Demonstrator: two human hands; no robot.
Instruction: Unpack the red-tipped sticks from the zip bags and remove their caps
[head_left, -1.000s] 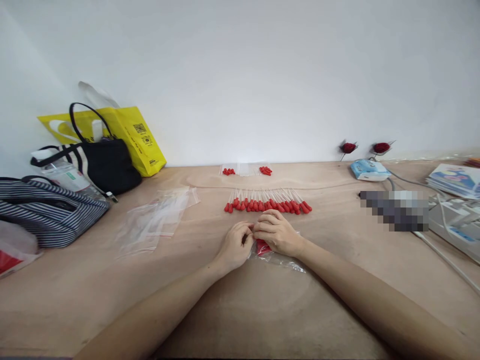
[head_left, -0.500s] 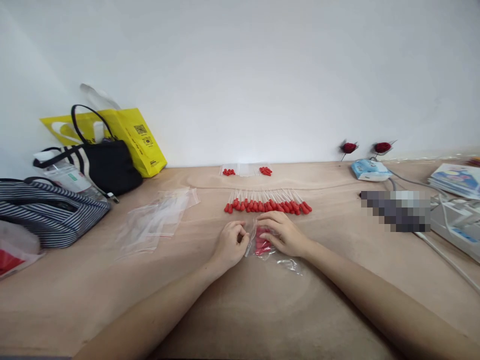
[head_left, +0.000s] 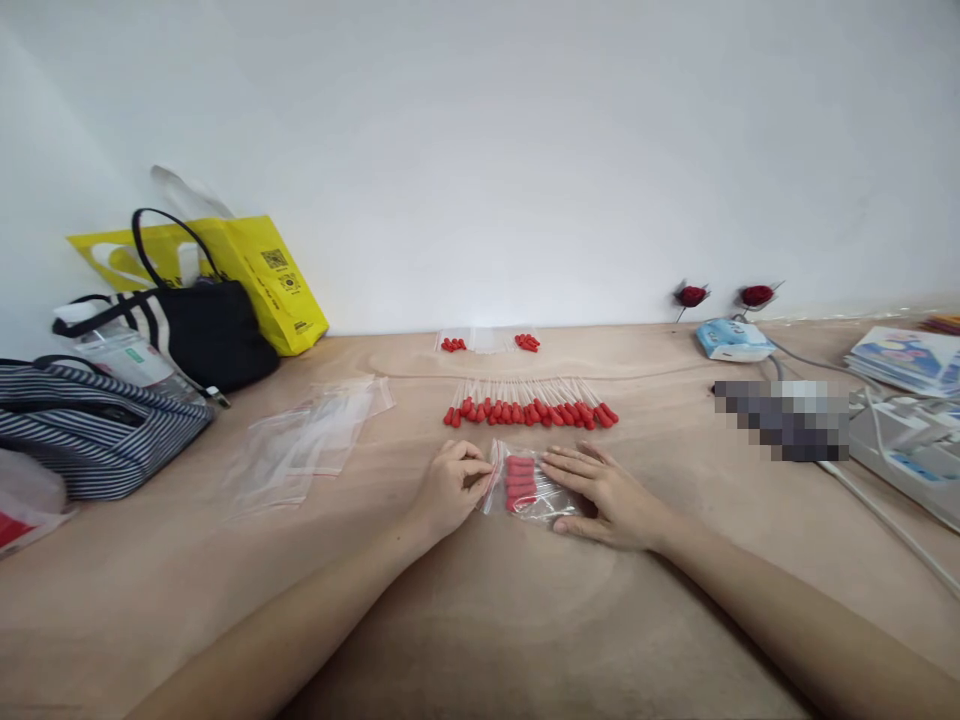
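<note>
Small clear plastic zip bag of red-capped pieces (head_left: 523, 487) lay flat mid-worktop (head_left: 480, 620), toward the near edge; left hand (head_left: 450, 488) pinched its left edge and right hand (head_left: 609, 497) pressed it with flat, slightly spread fingers, apparently closing it, the seal wanting a firm run-along.

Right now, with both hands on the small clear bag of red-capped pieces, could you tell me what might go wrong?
The left hand only pinches one edge of the small clear plastic bag; if that edge is unsealed, the red-capped pieces could slip out.
The right hand lies flat on the bag, so pressing might bend what is inside.
The row of red-bulbed clear droppers just beyond both hands could be scattered.
</note>
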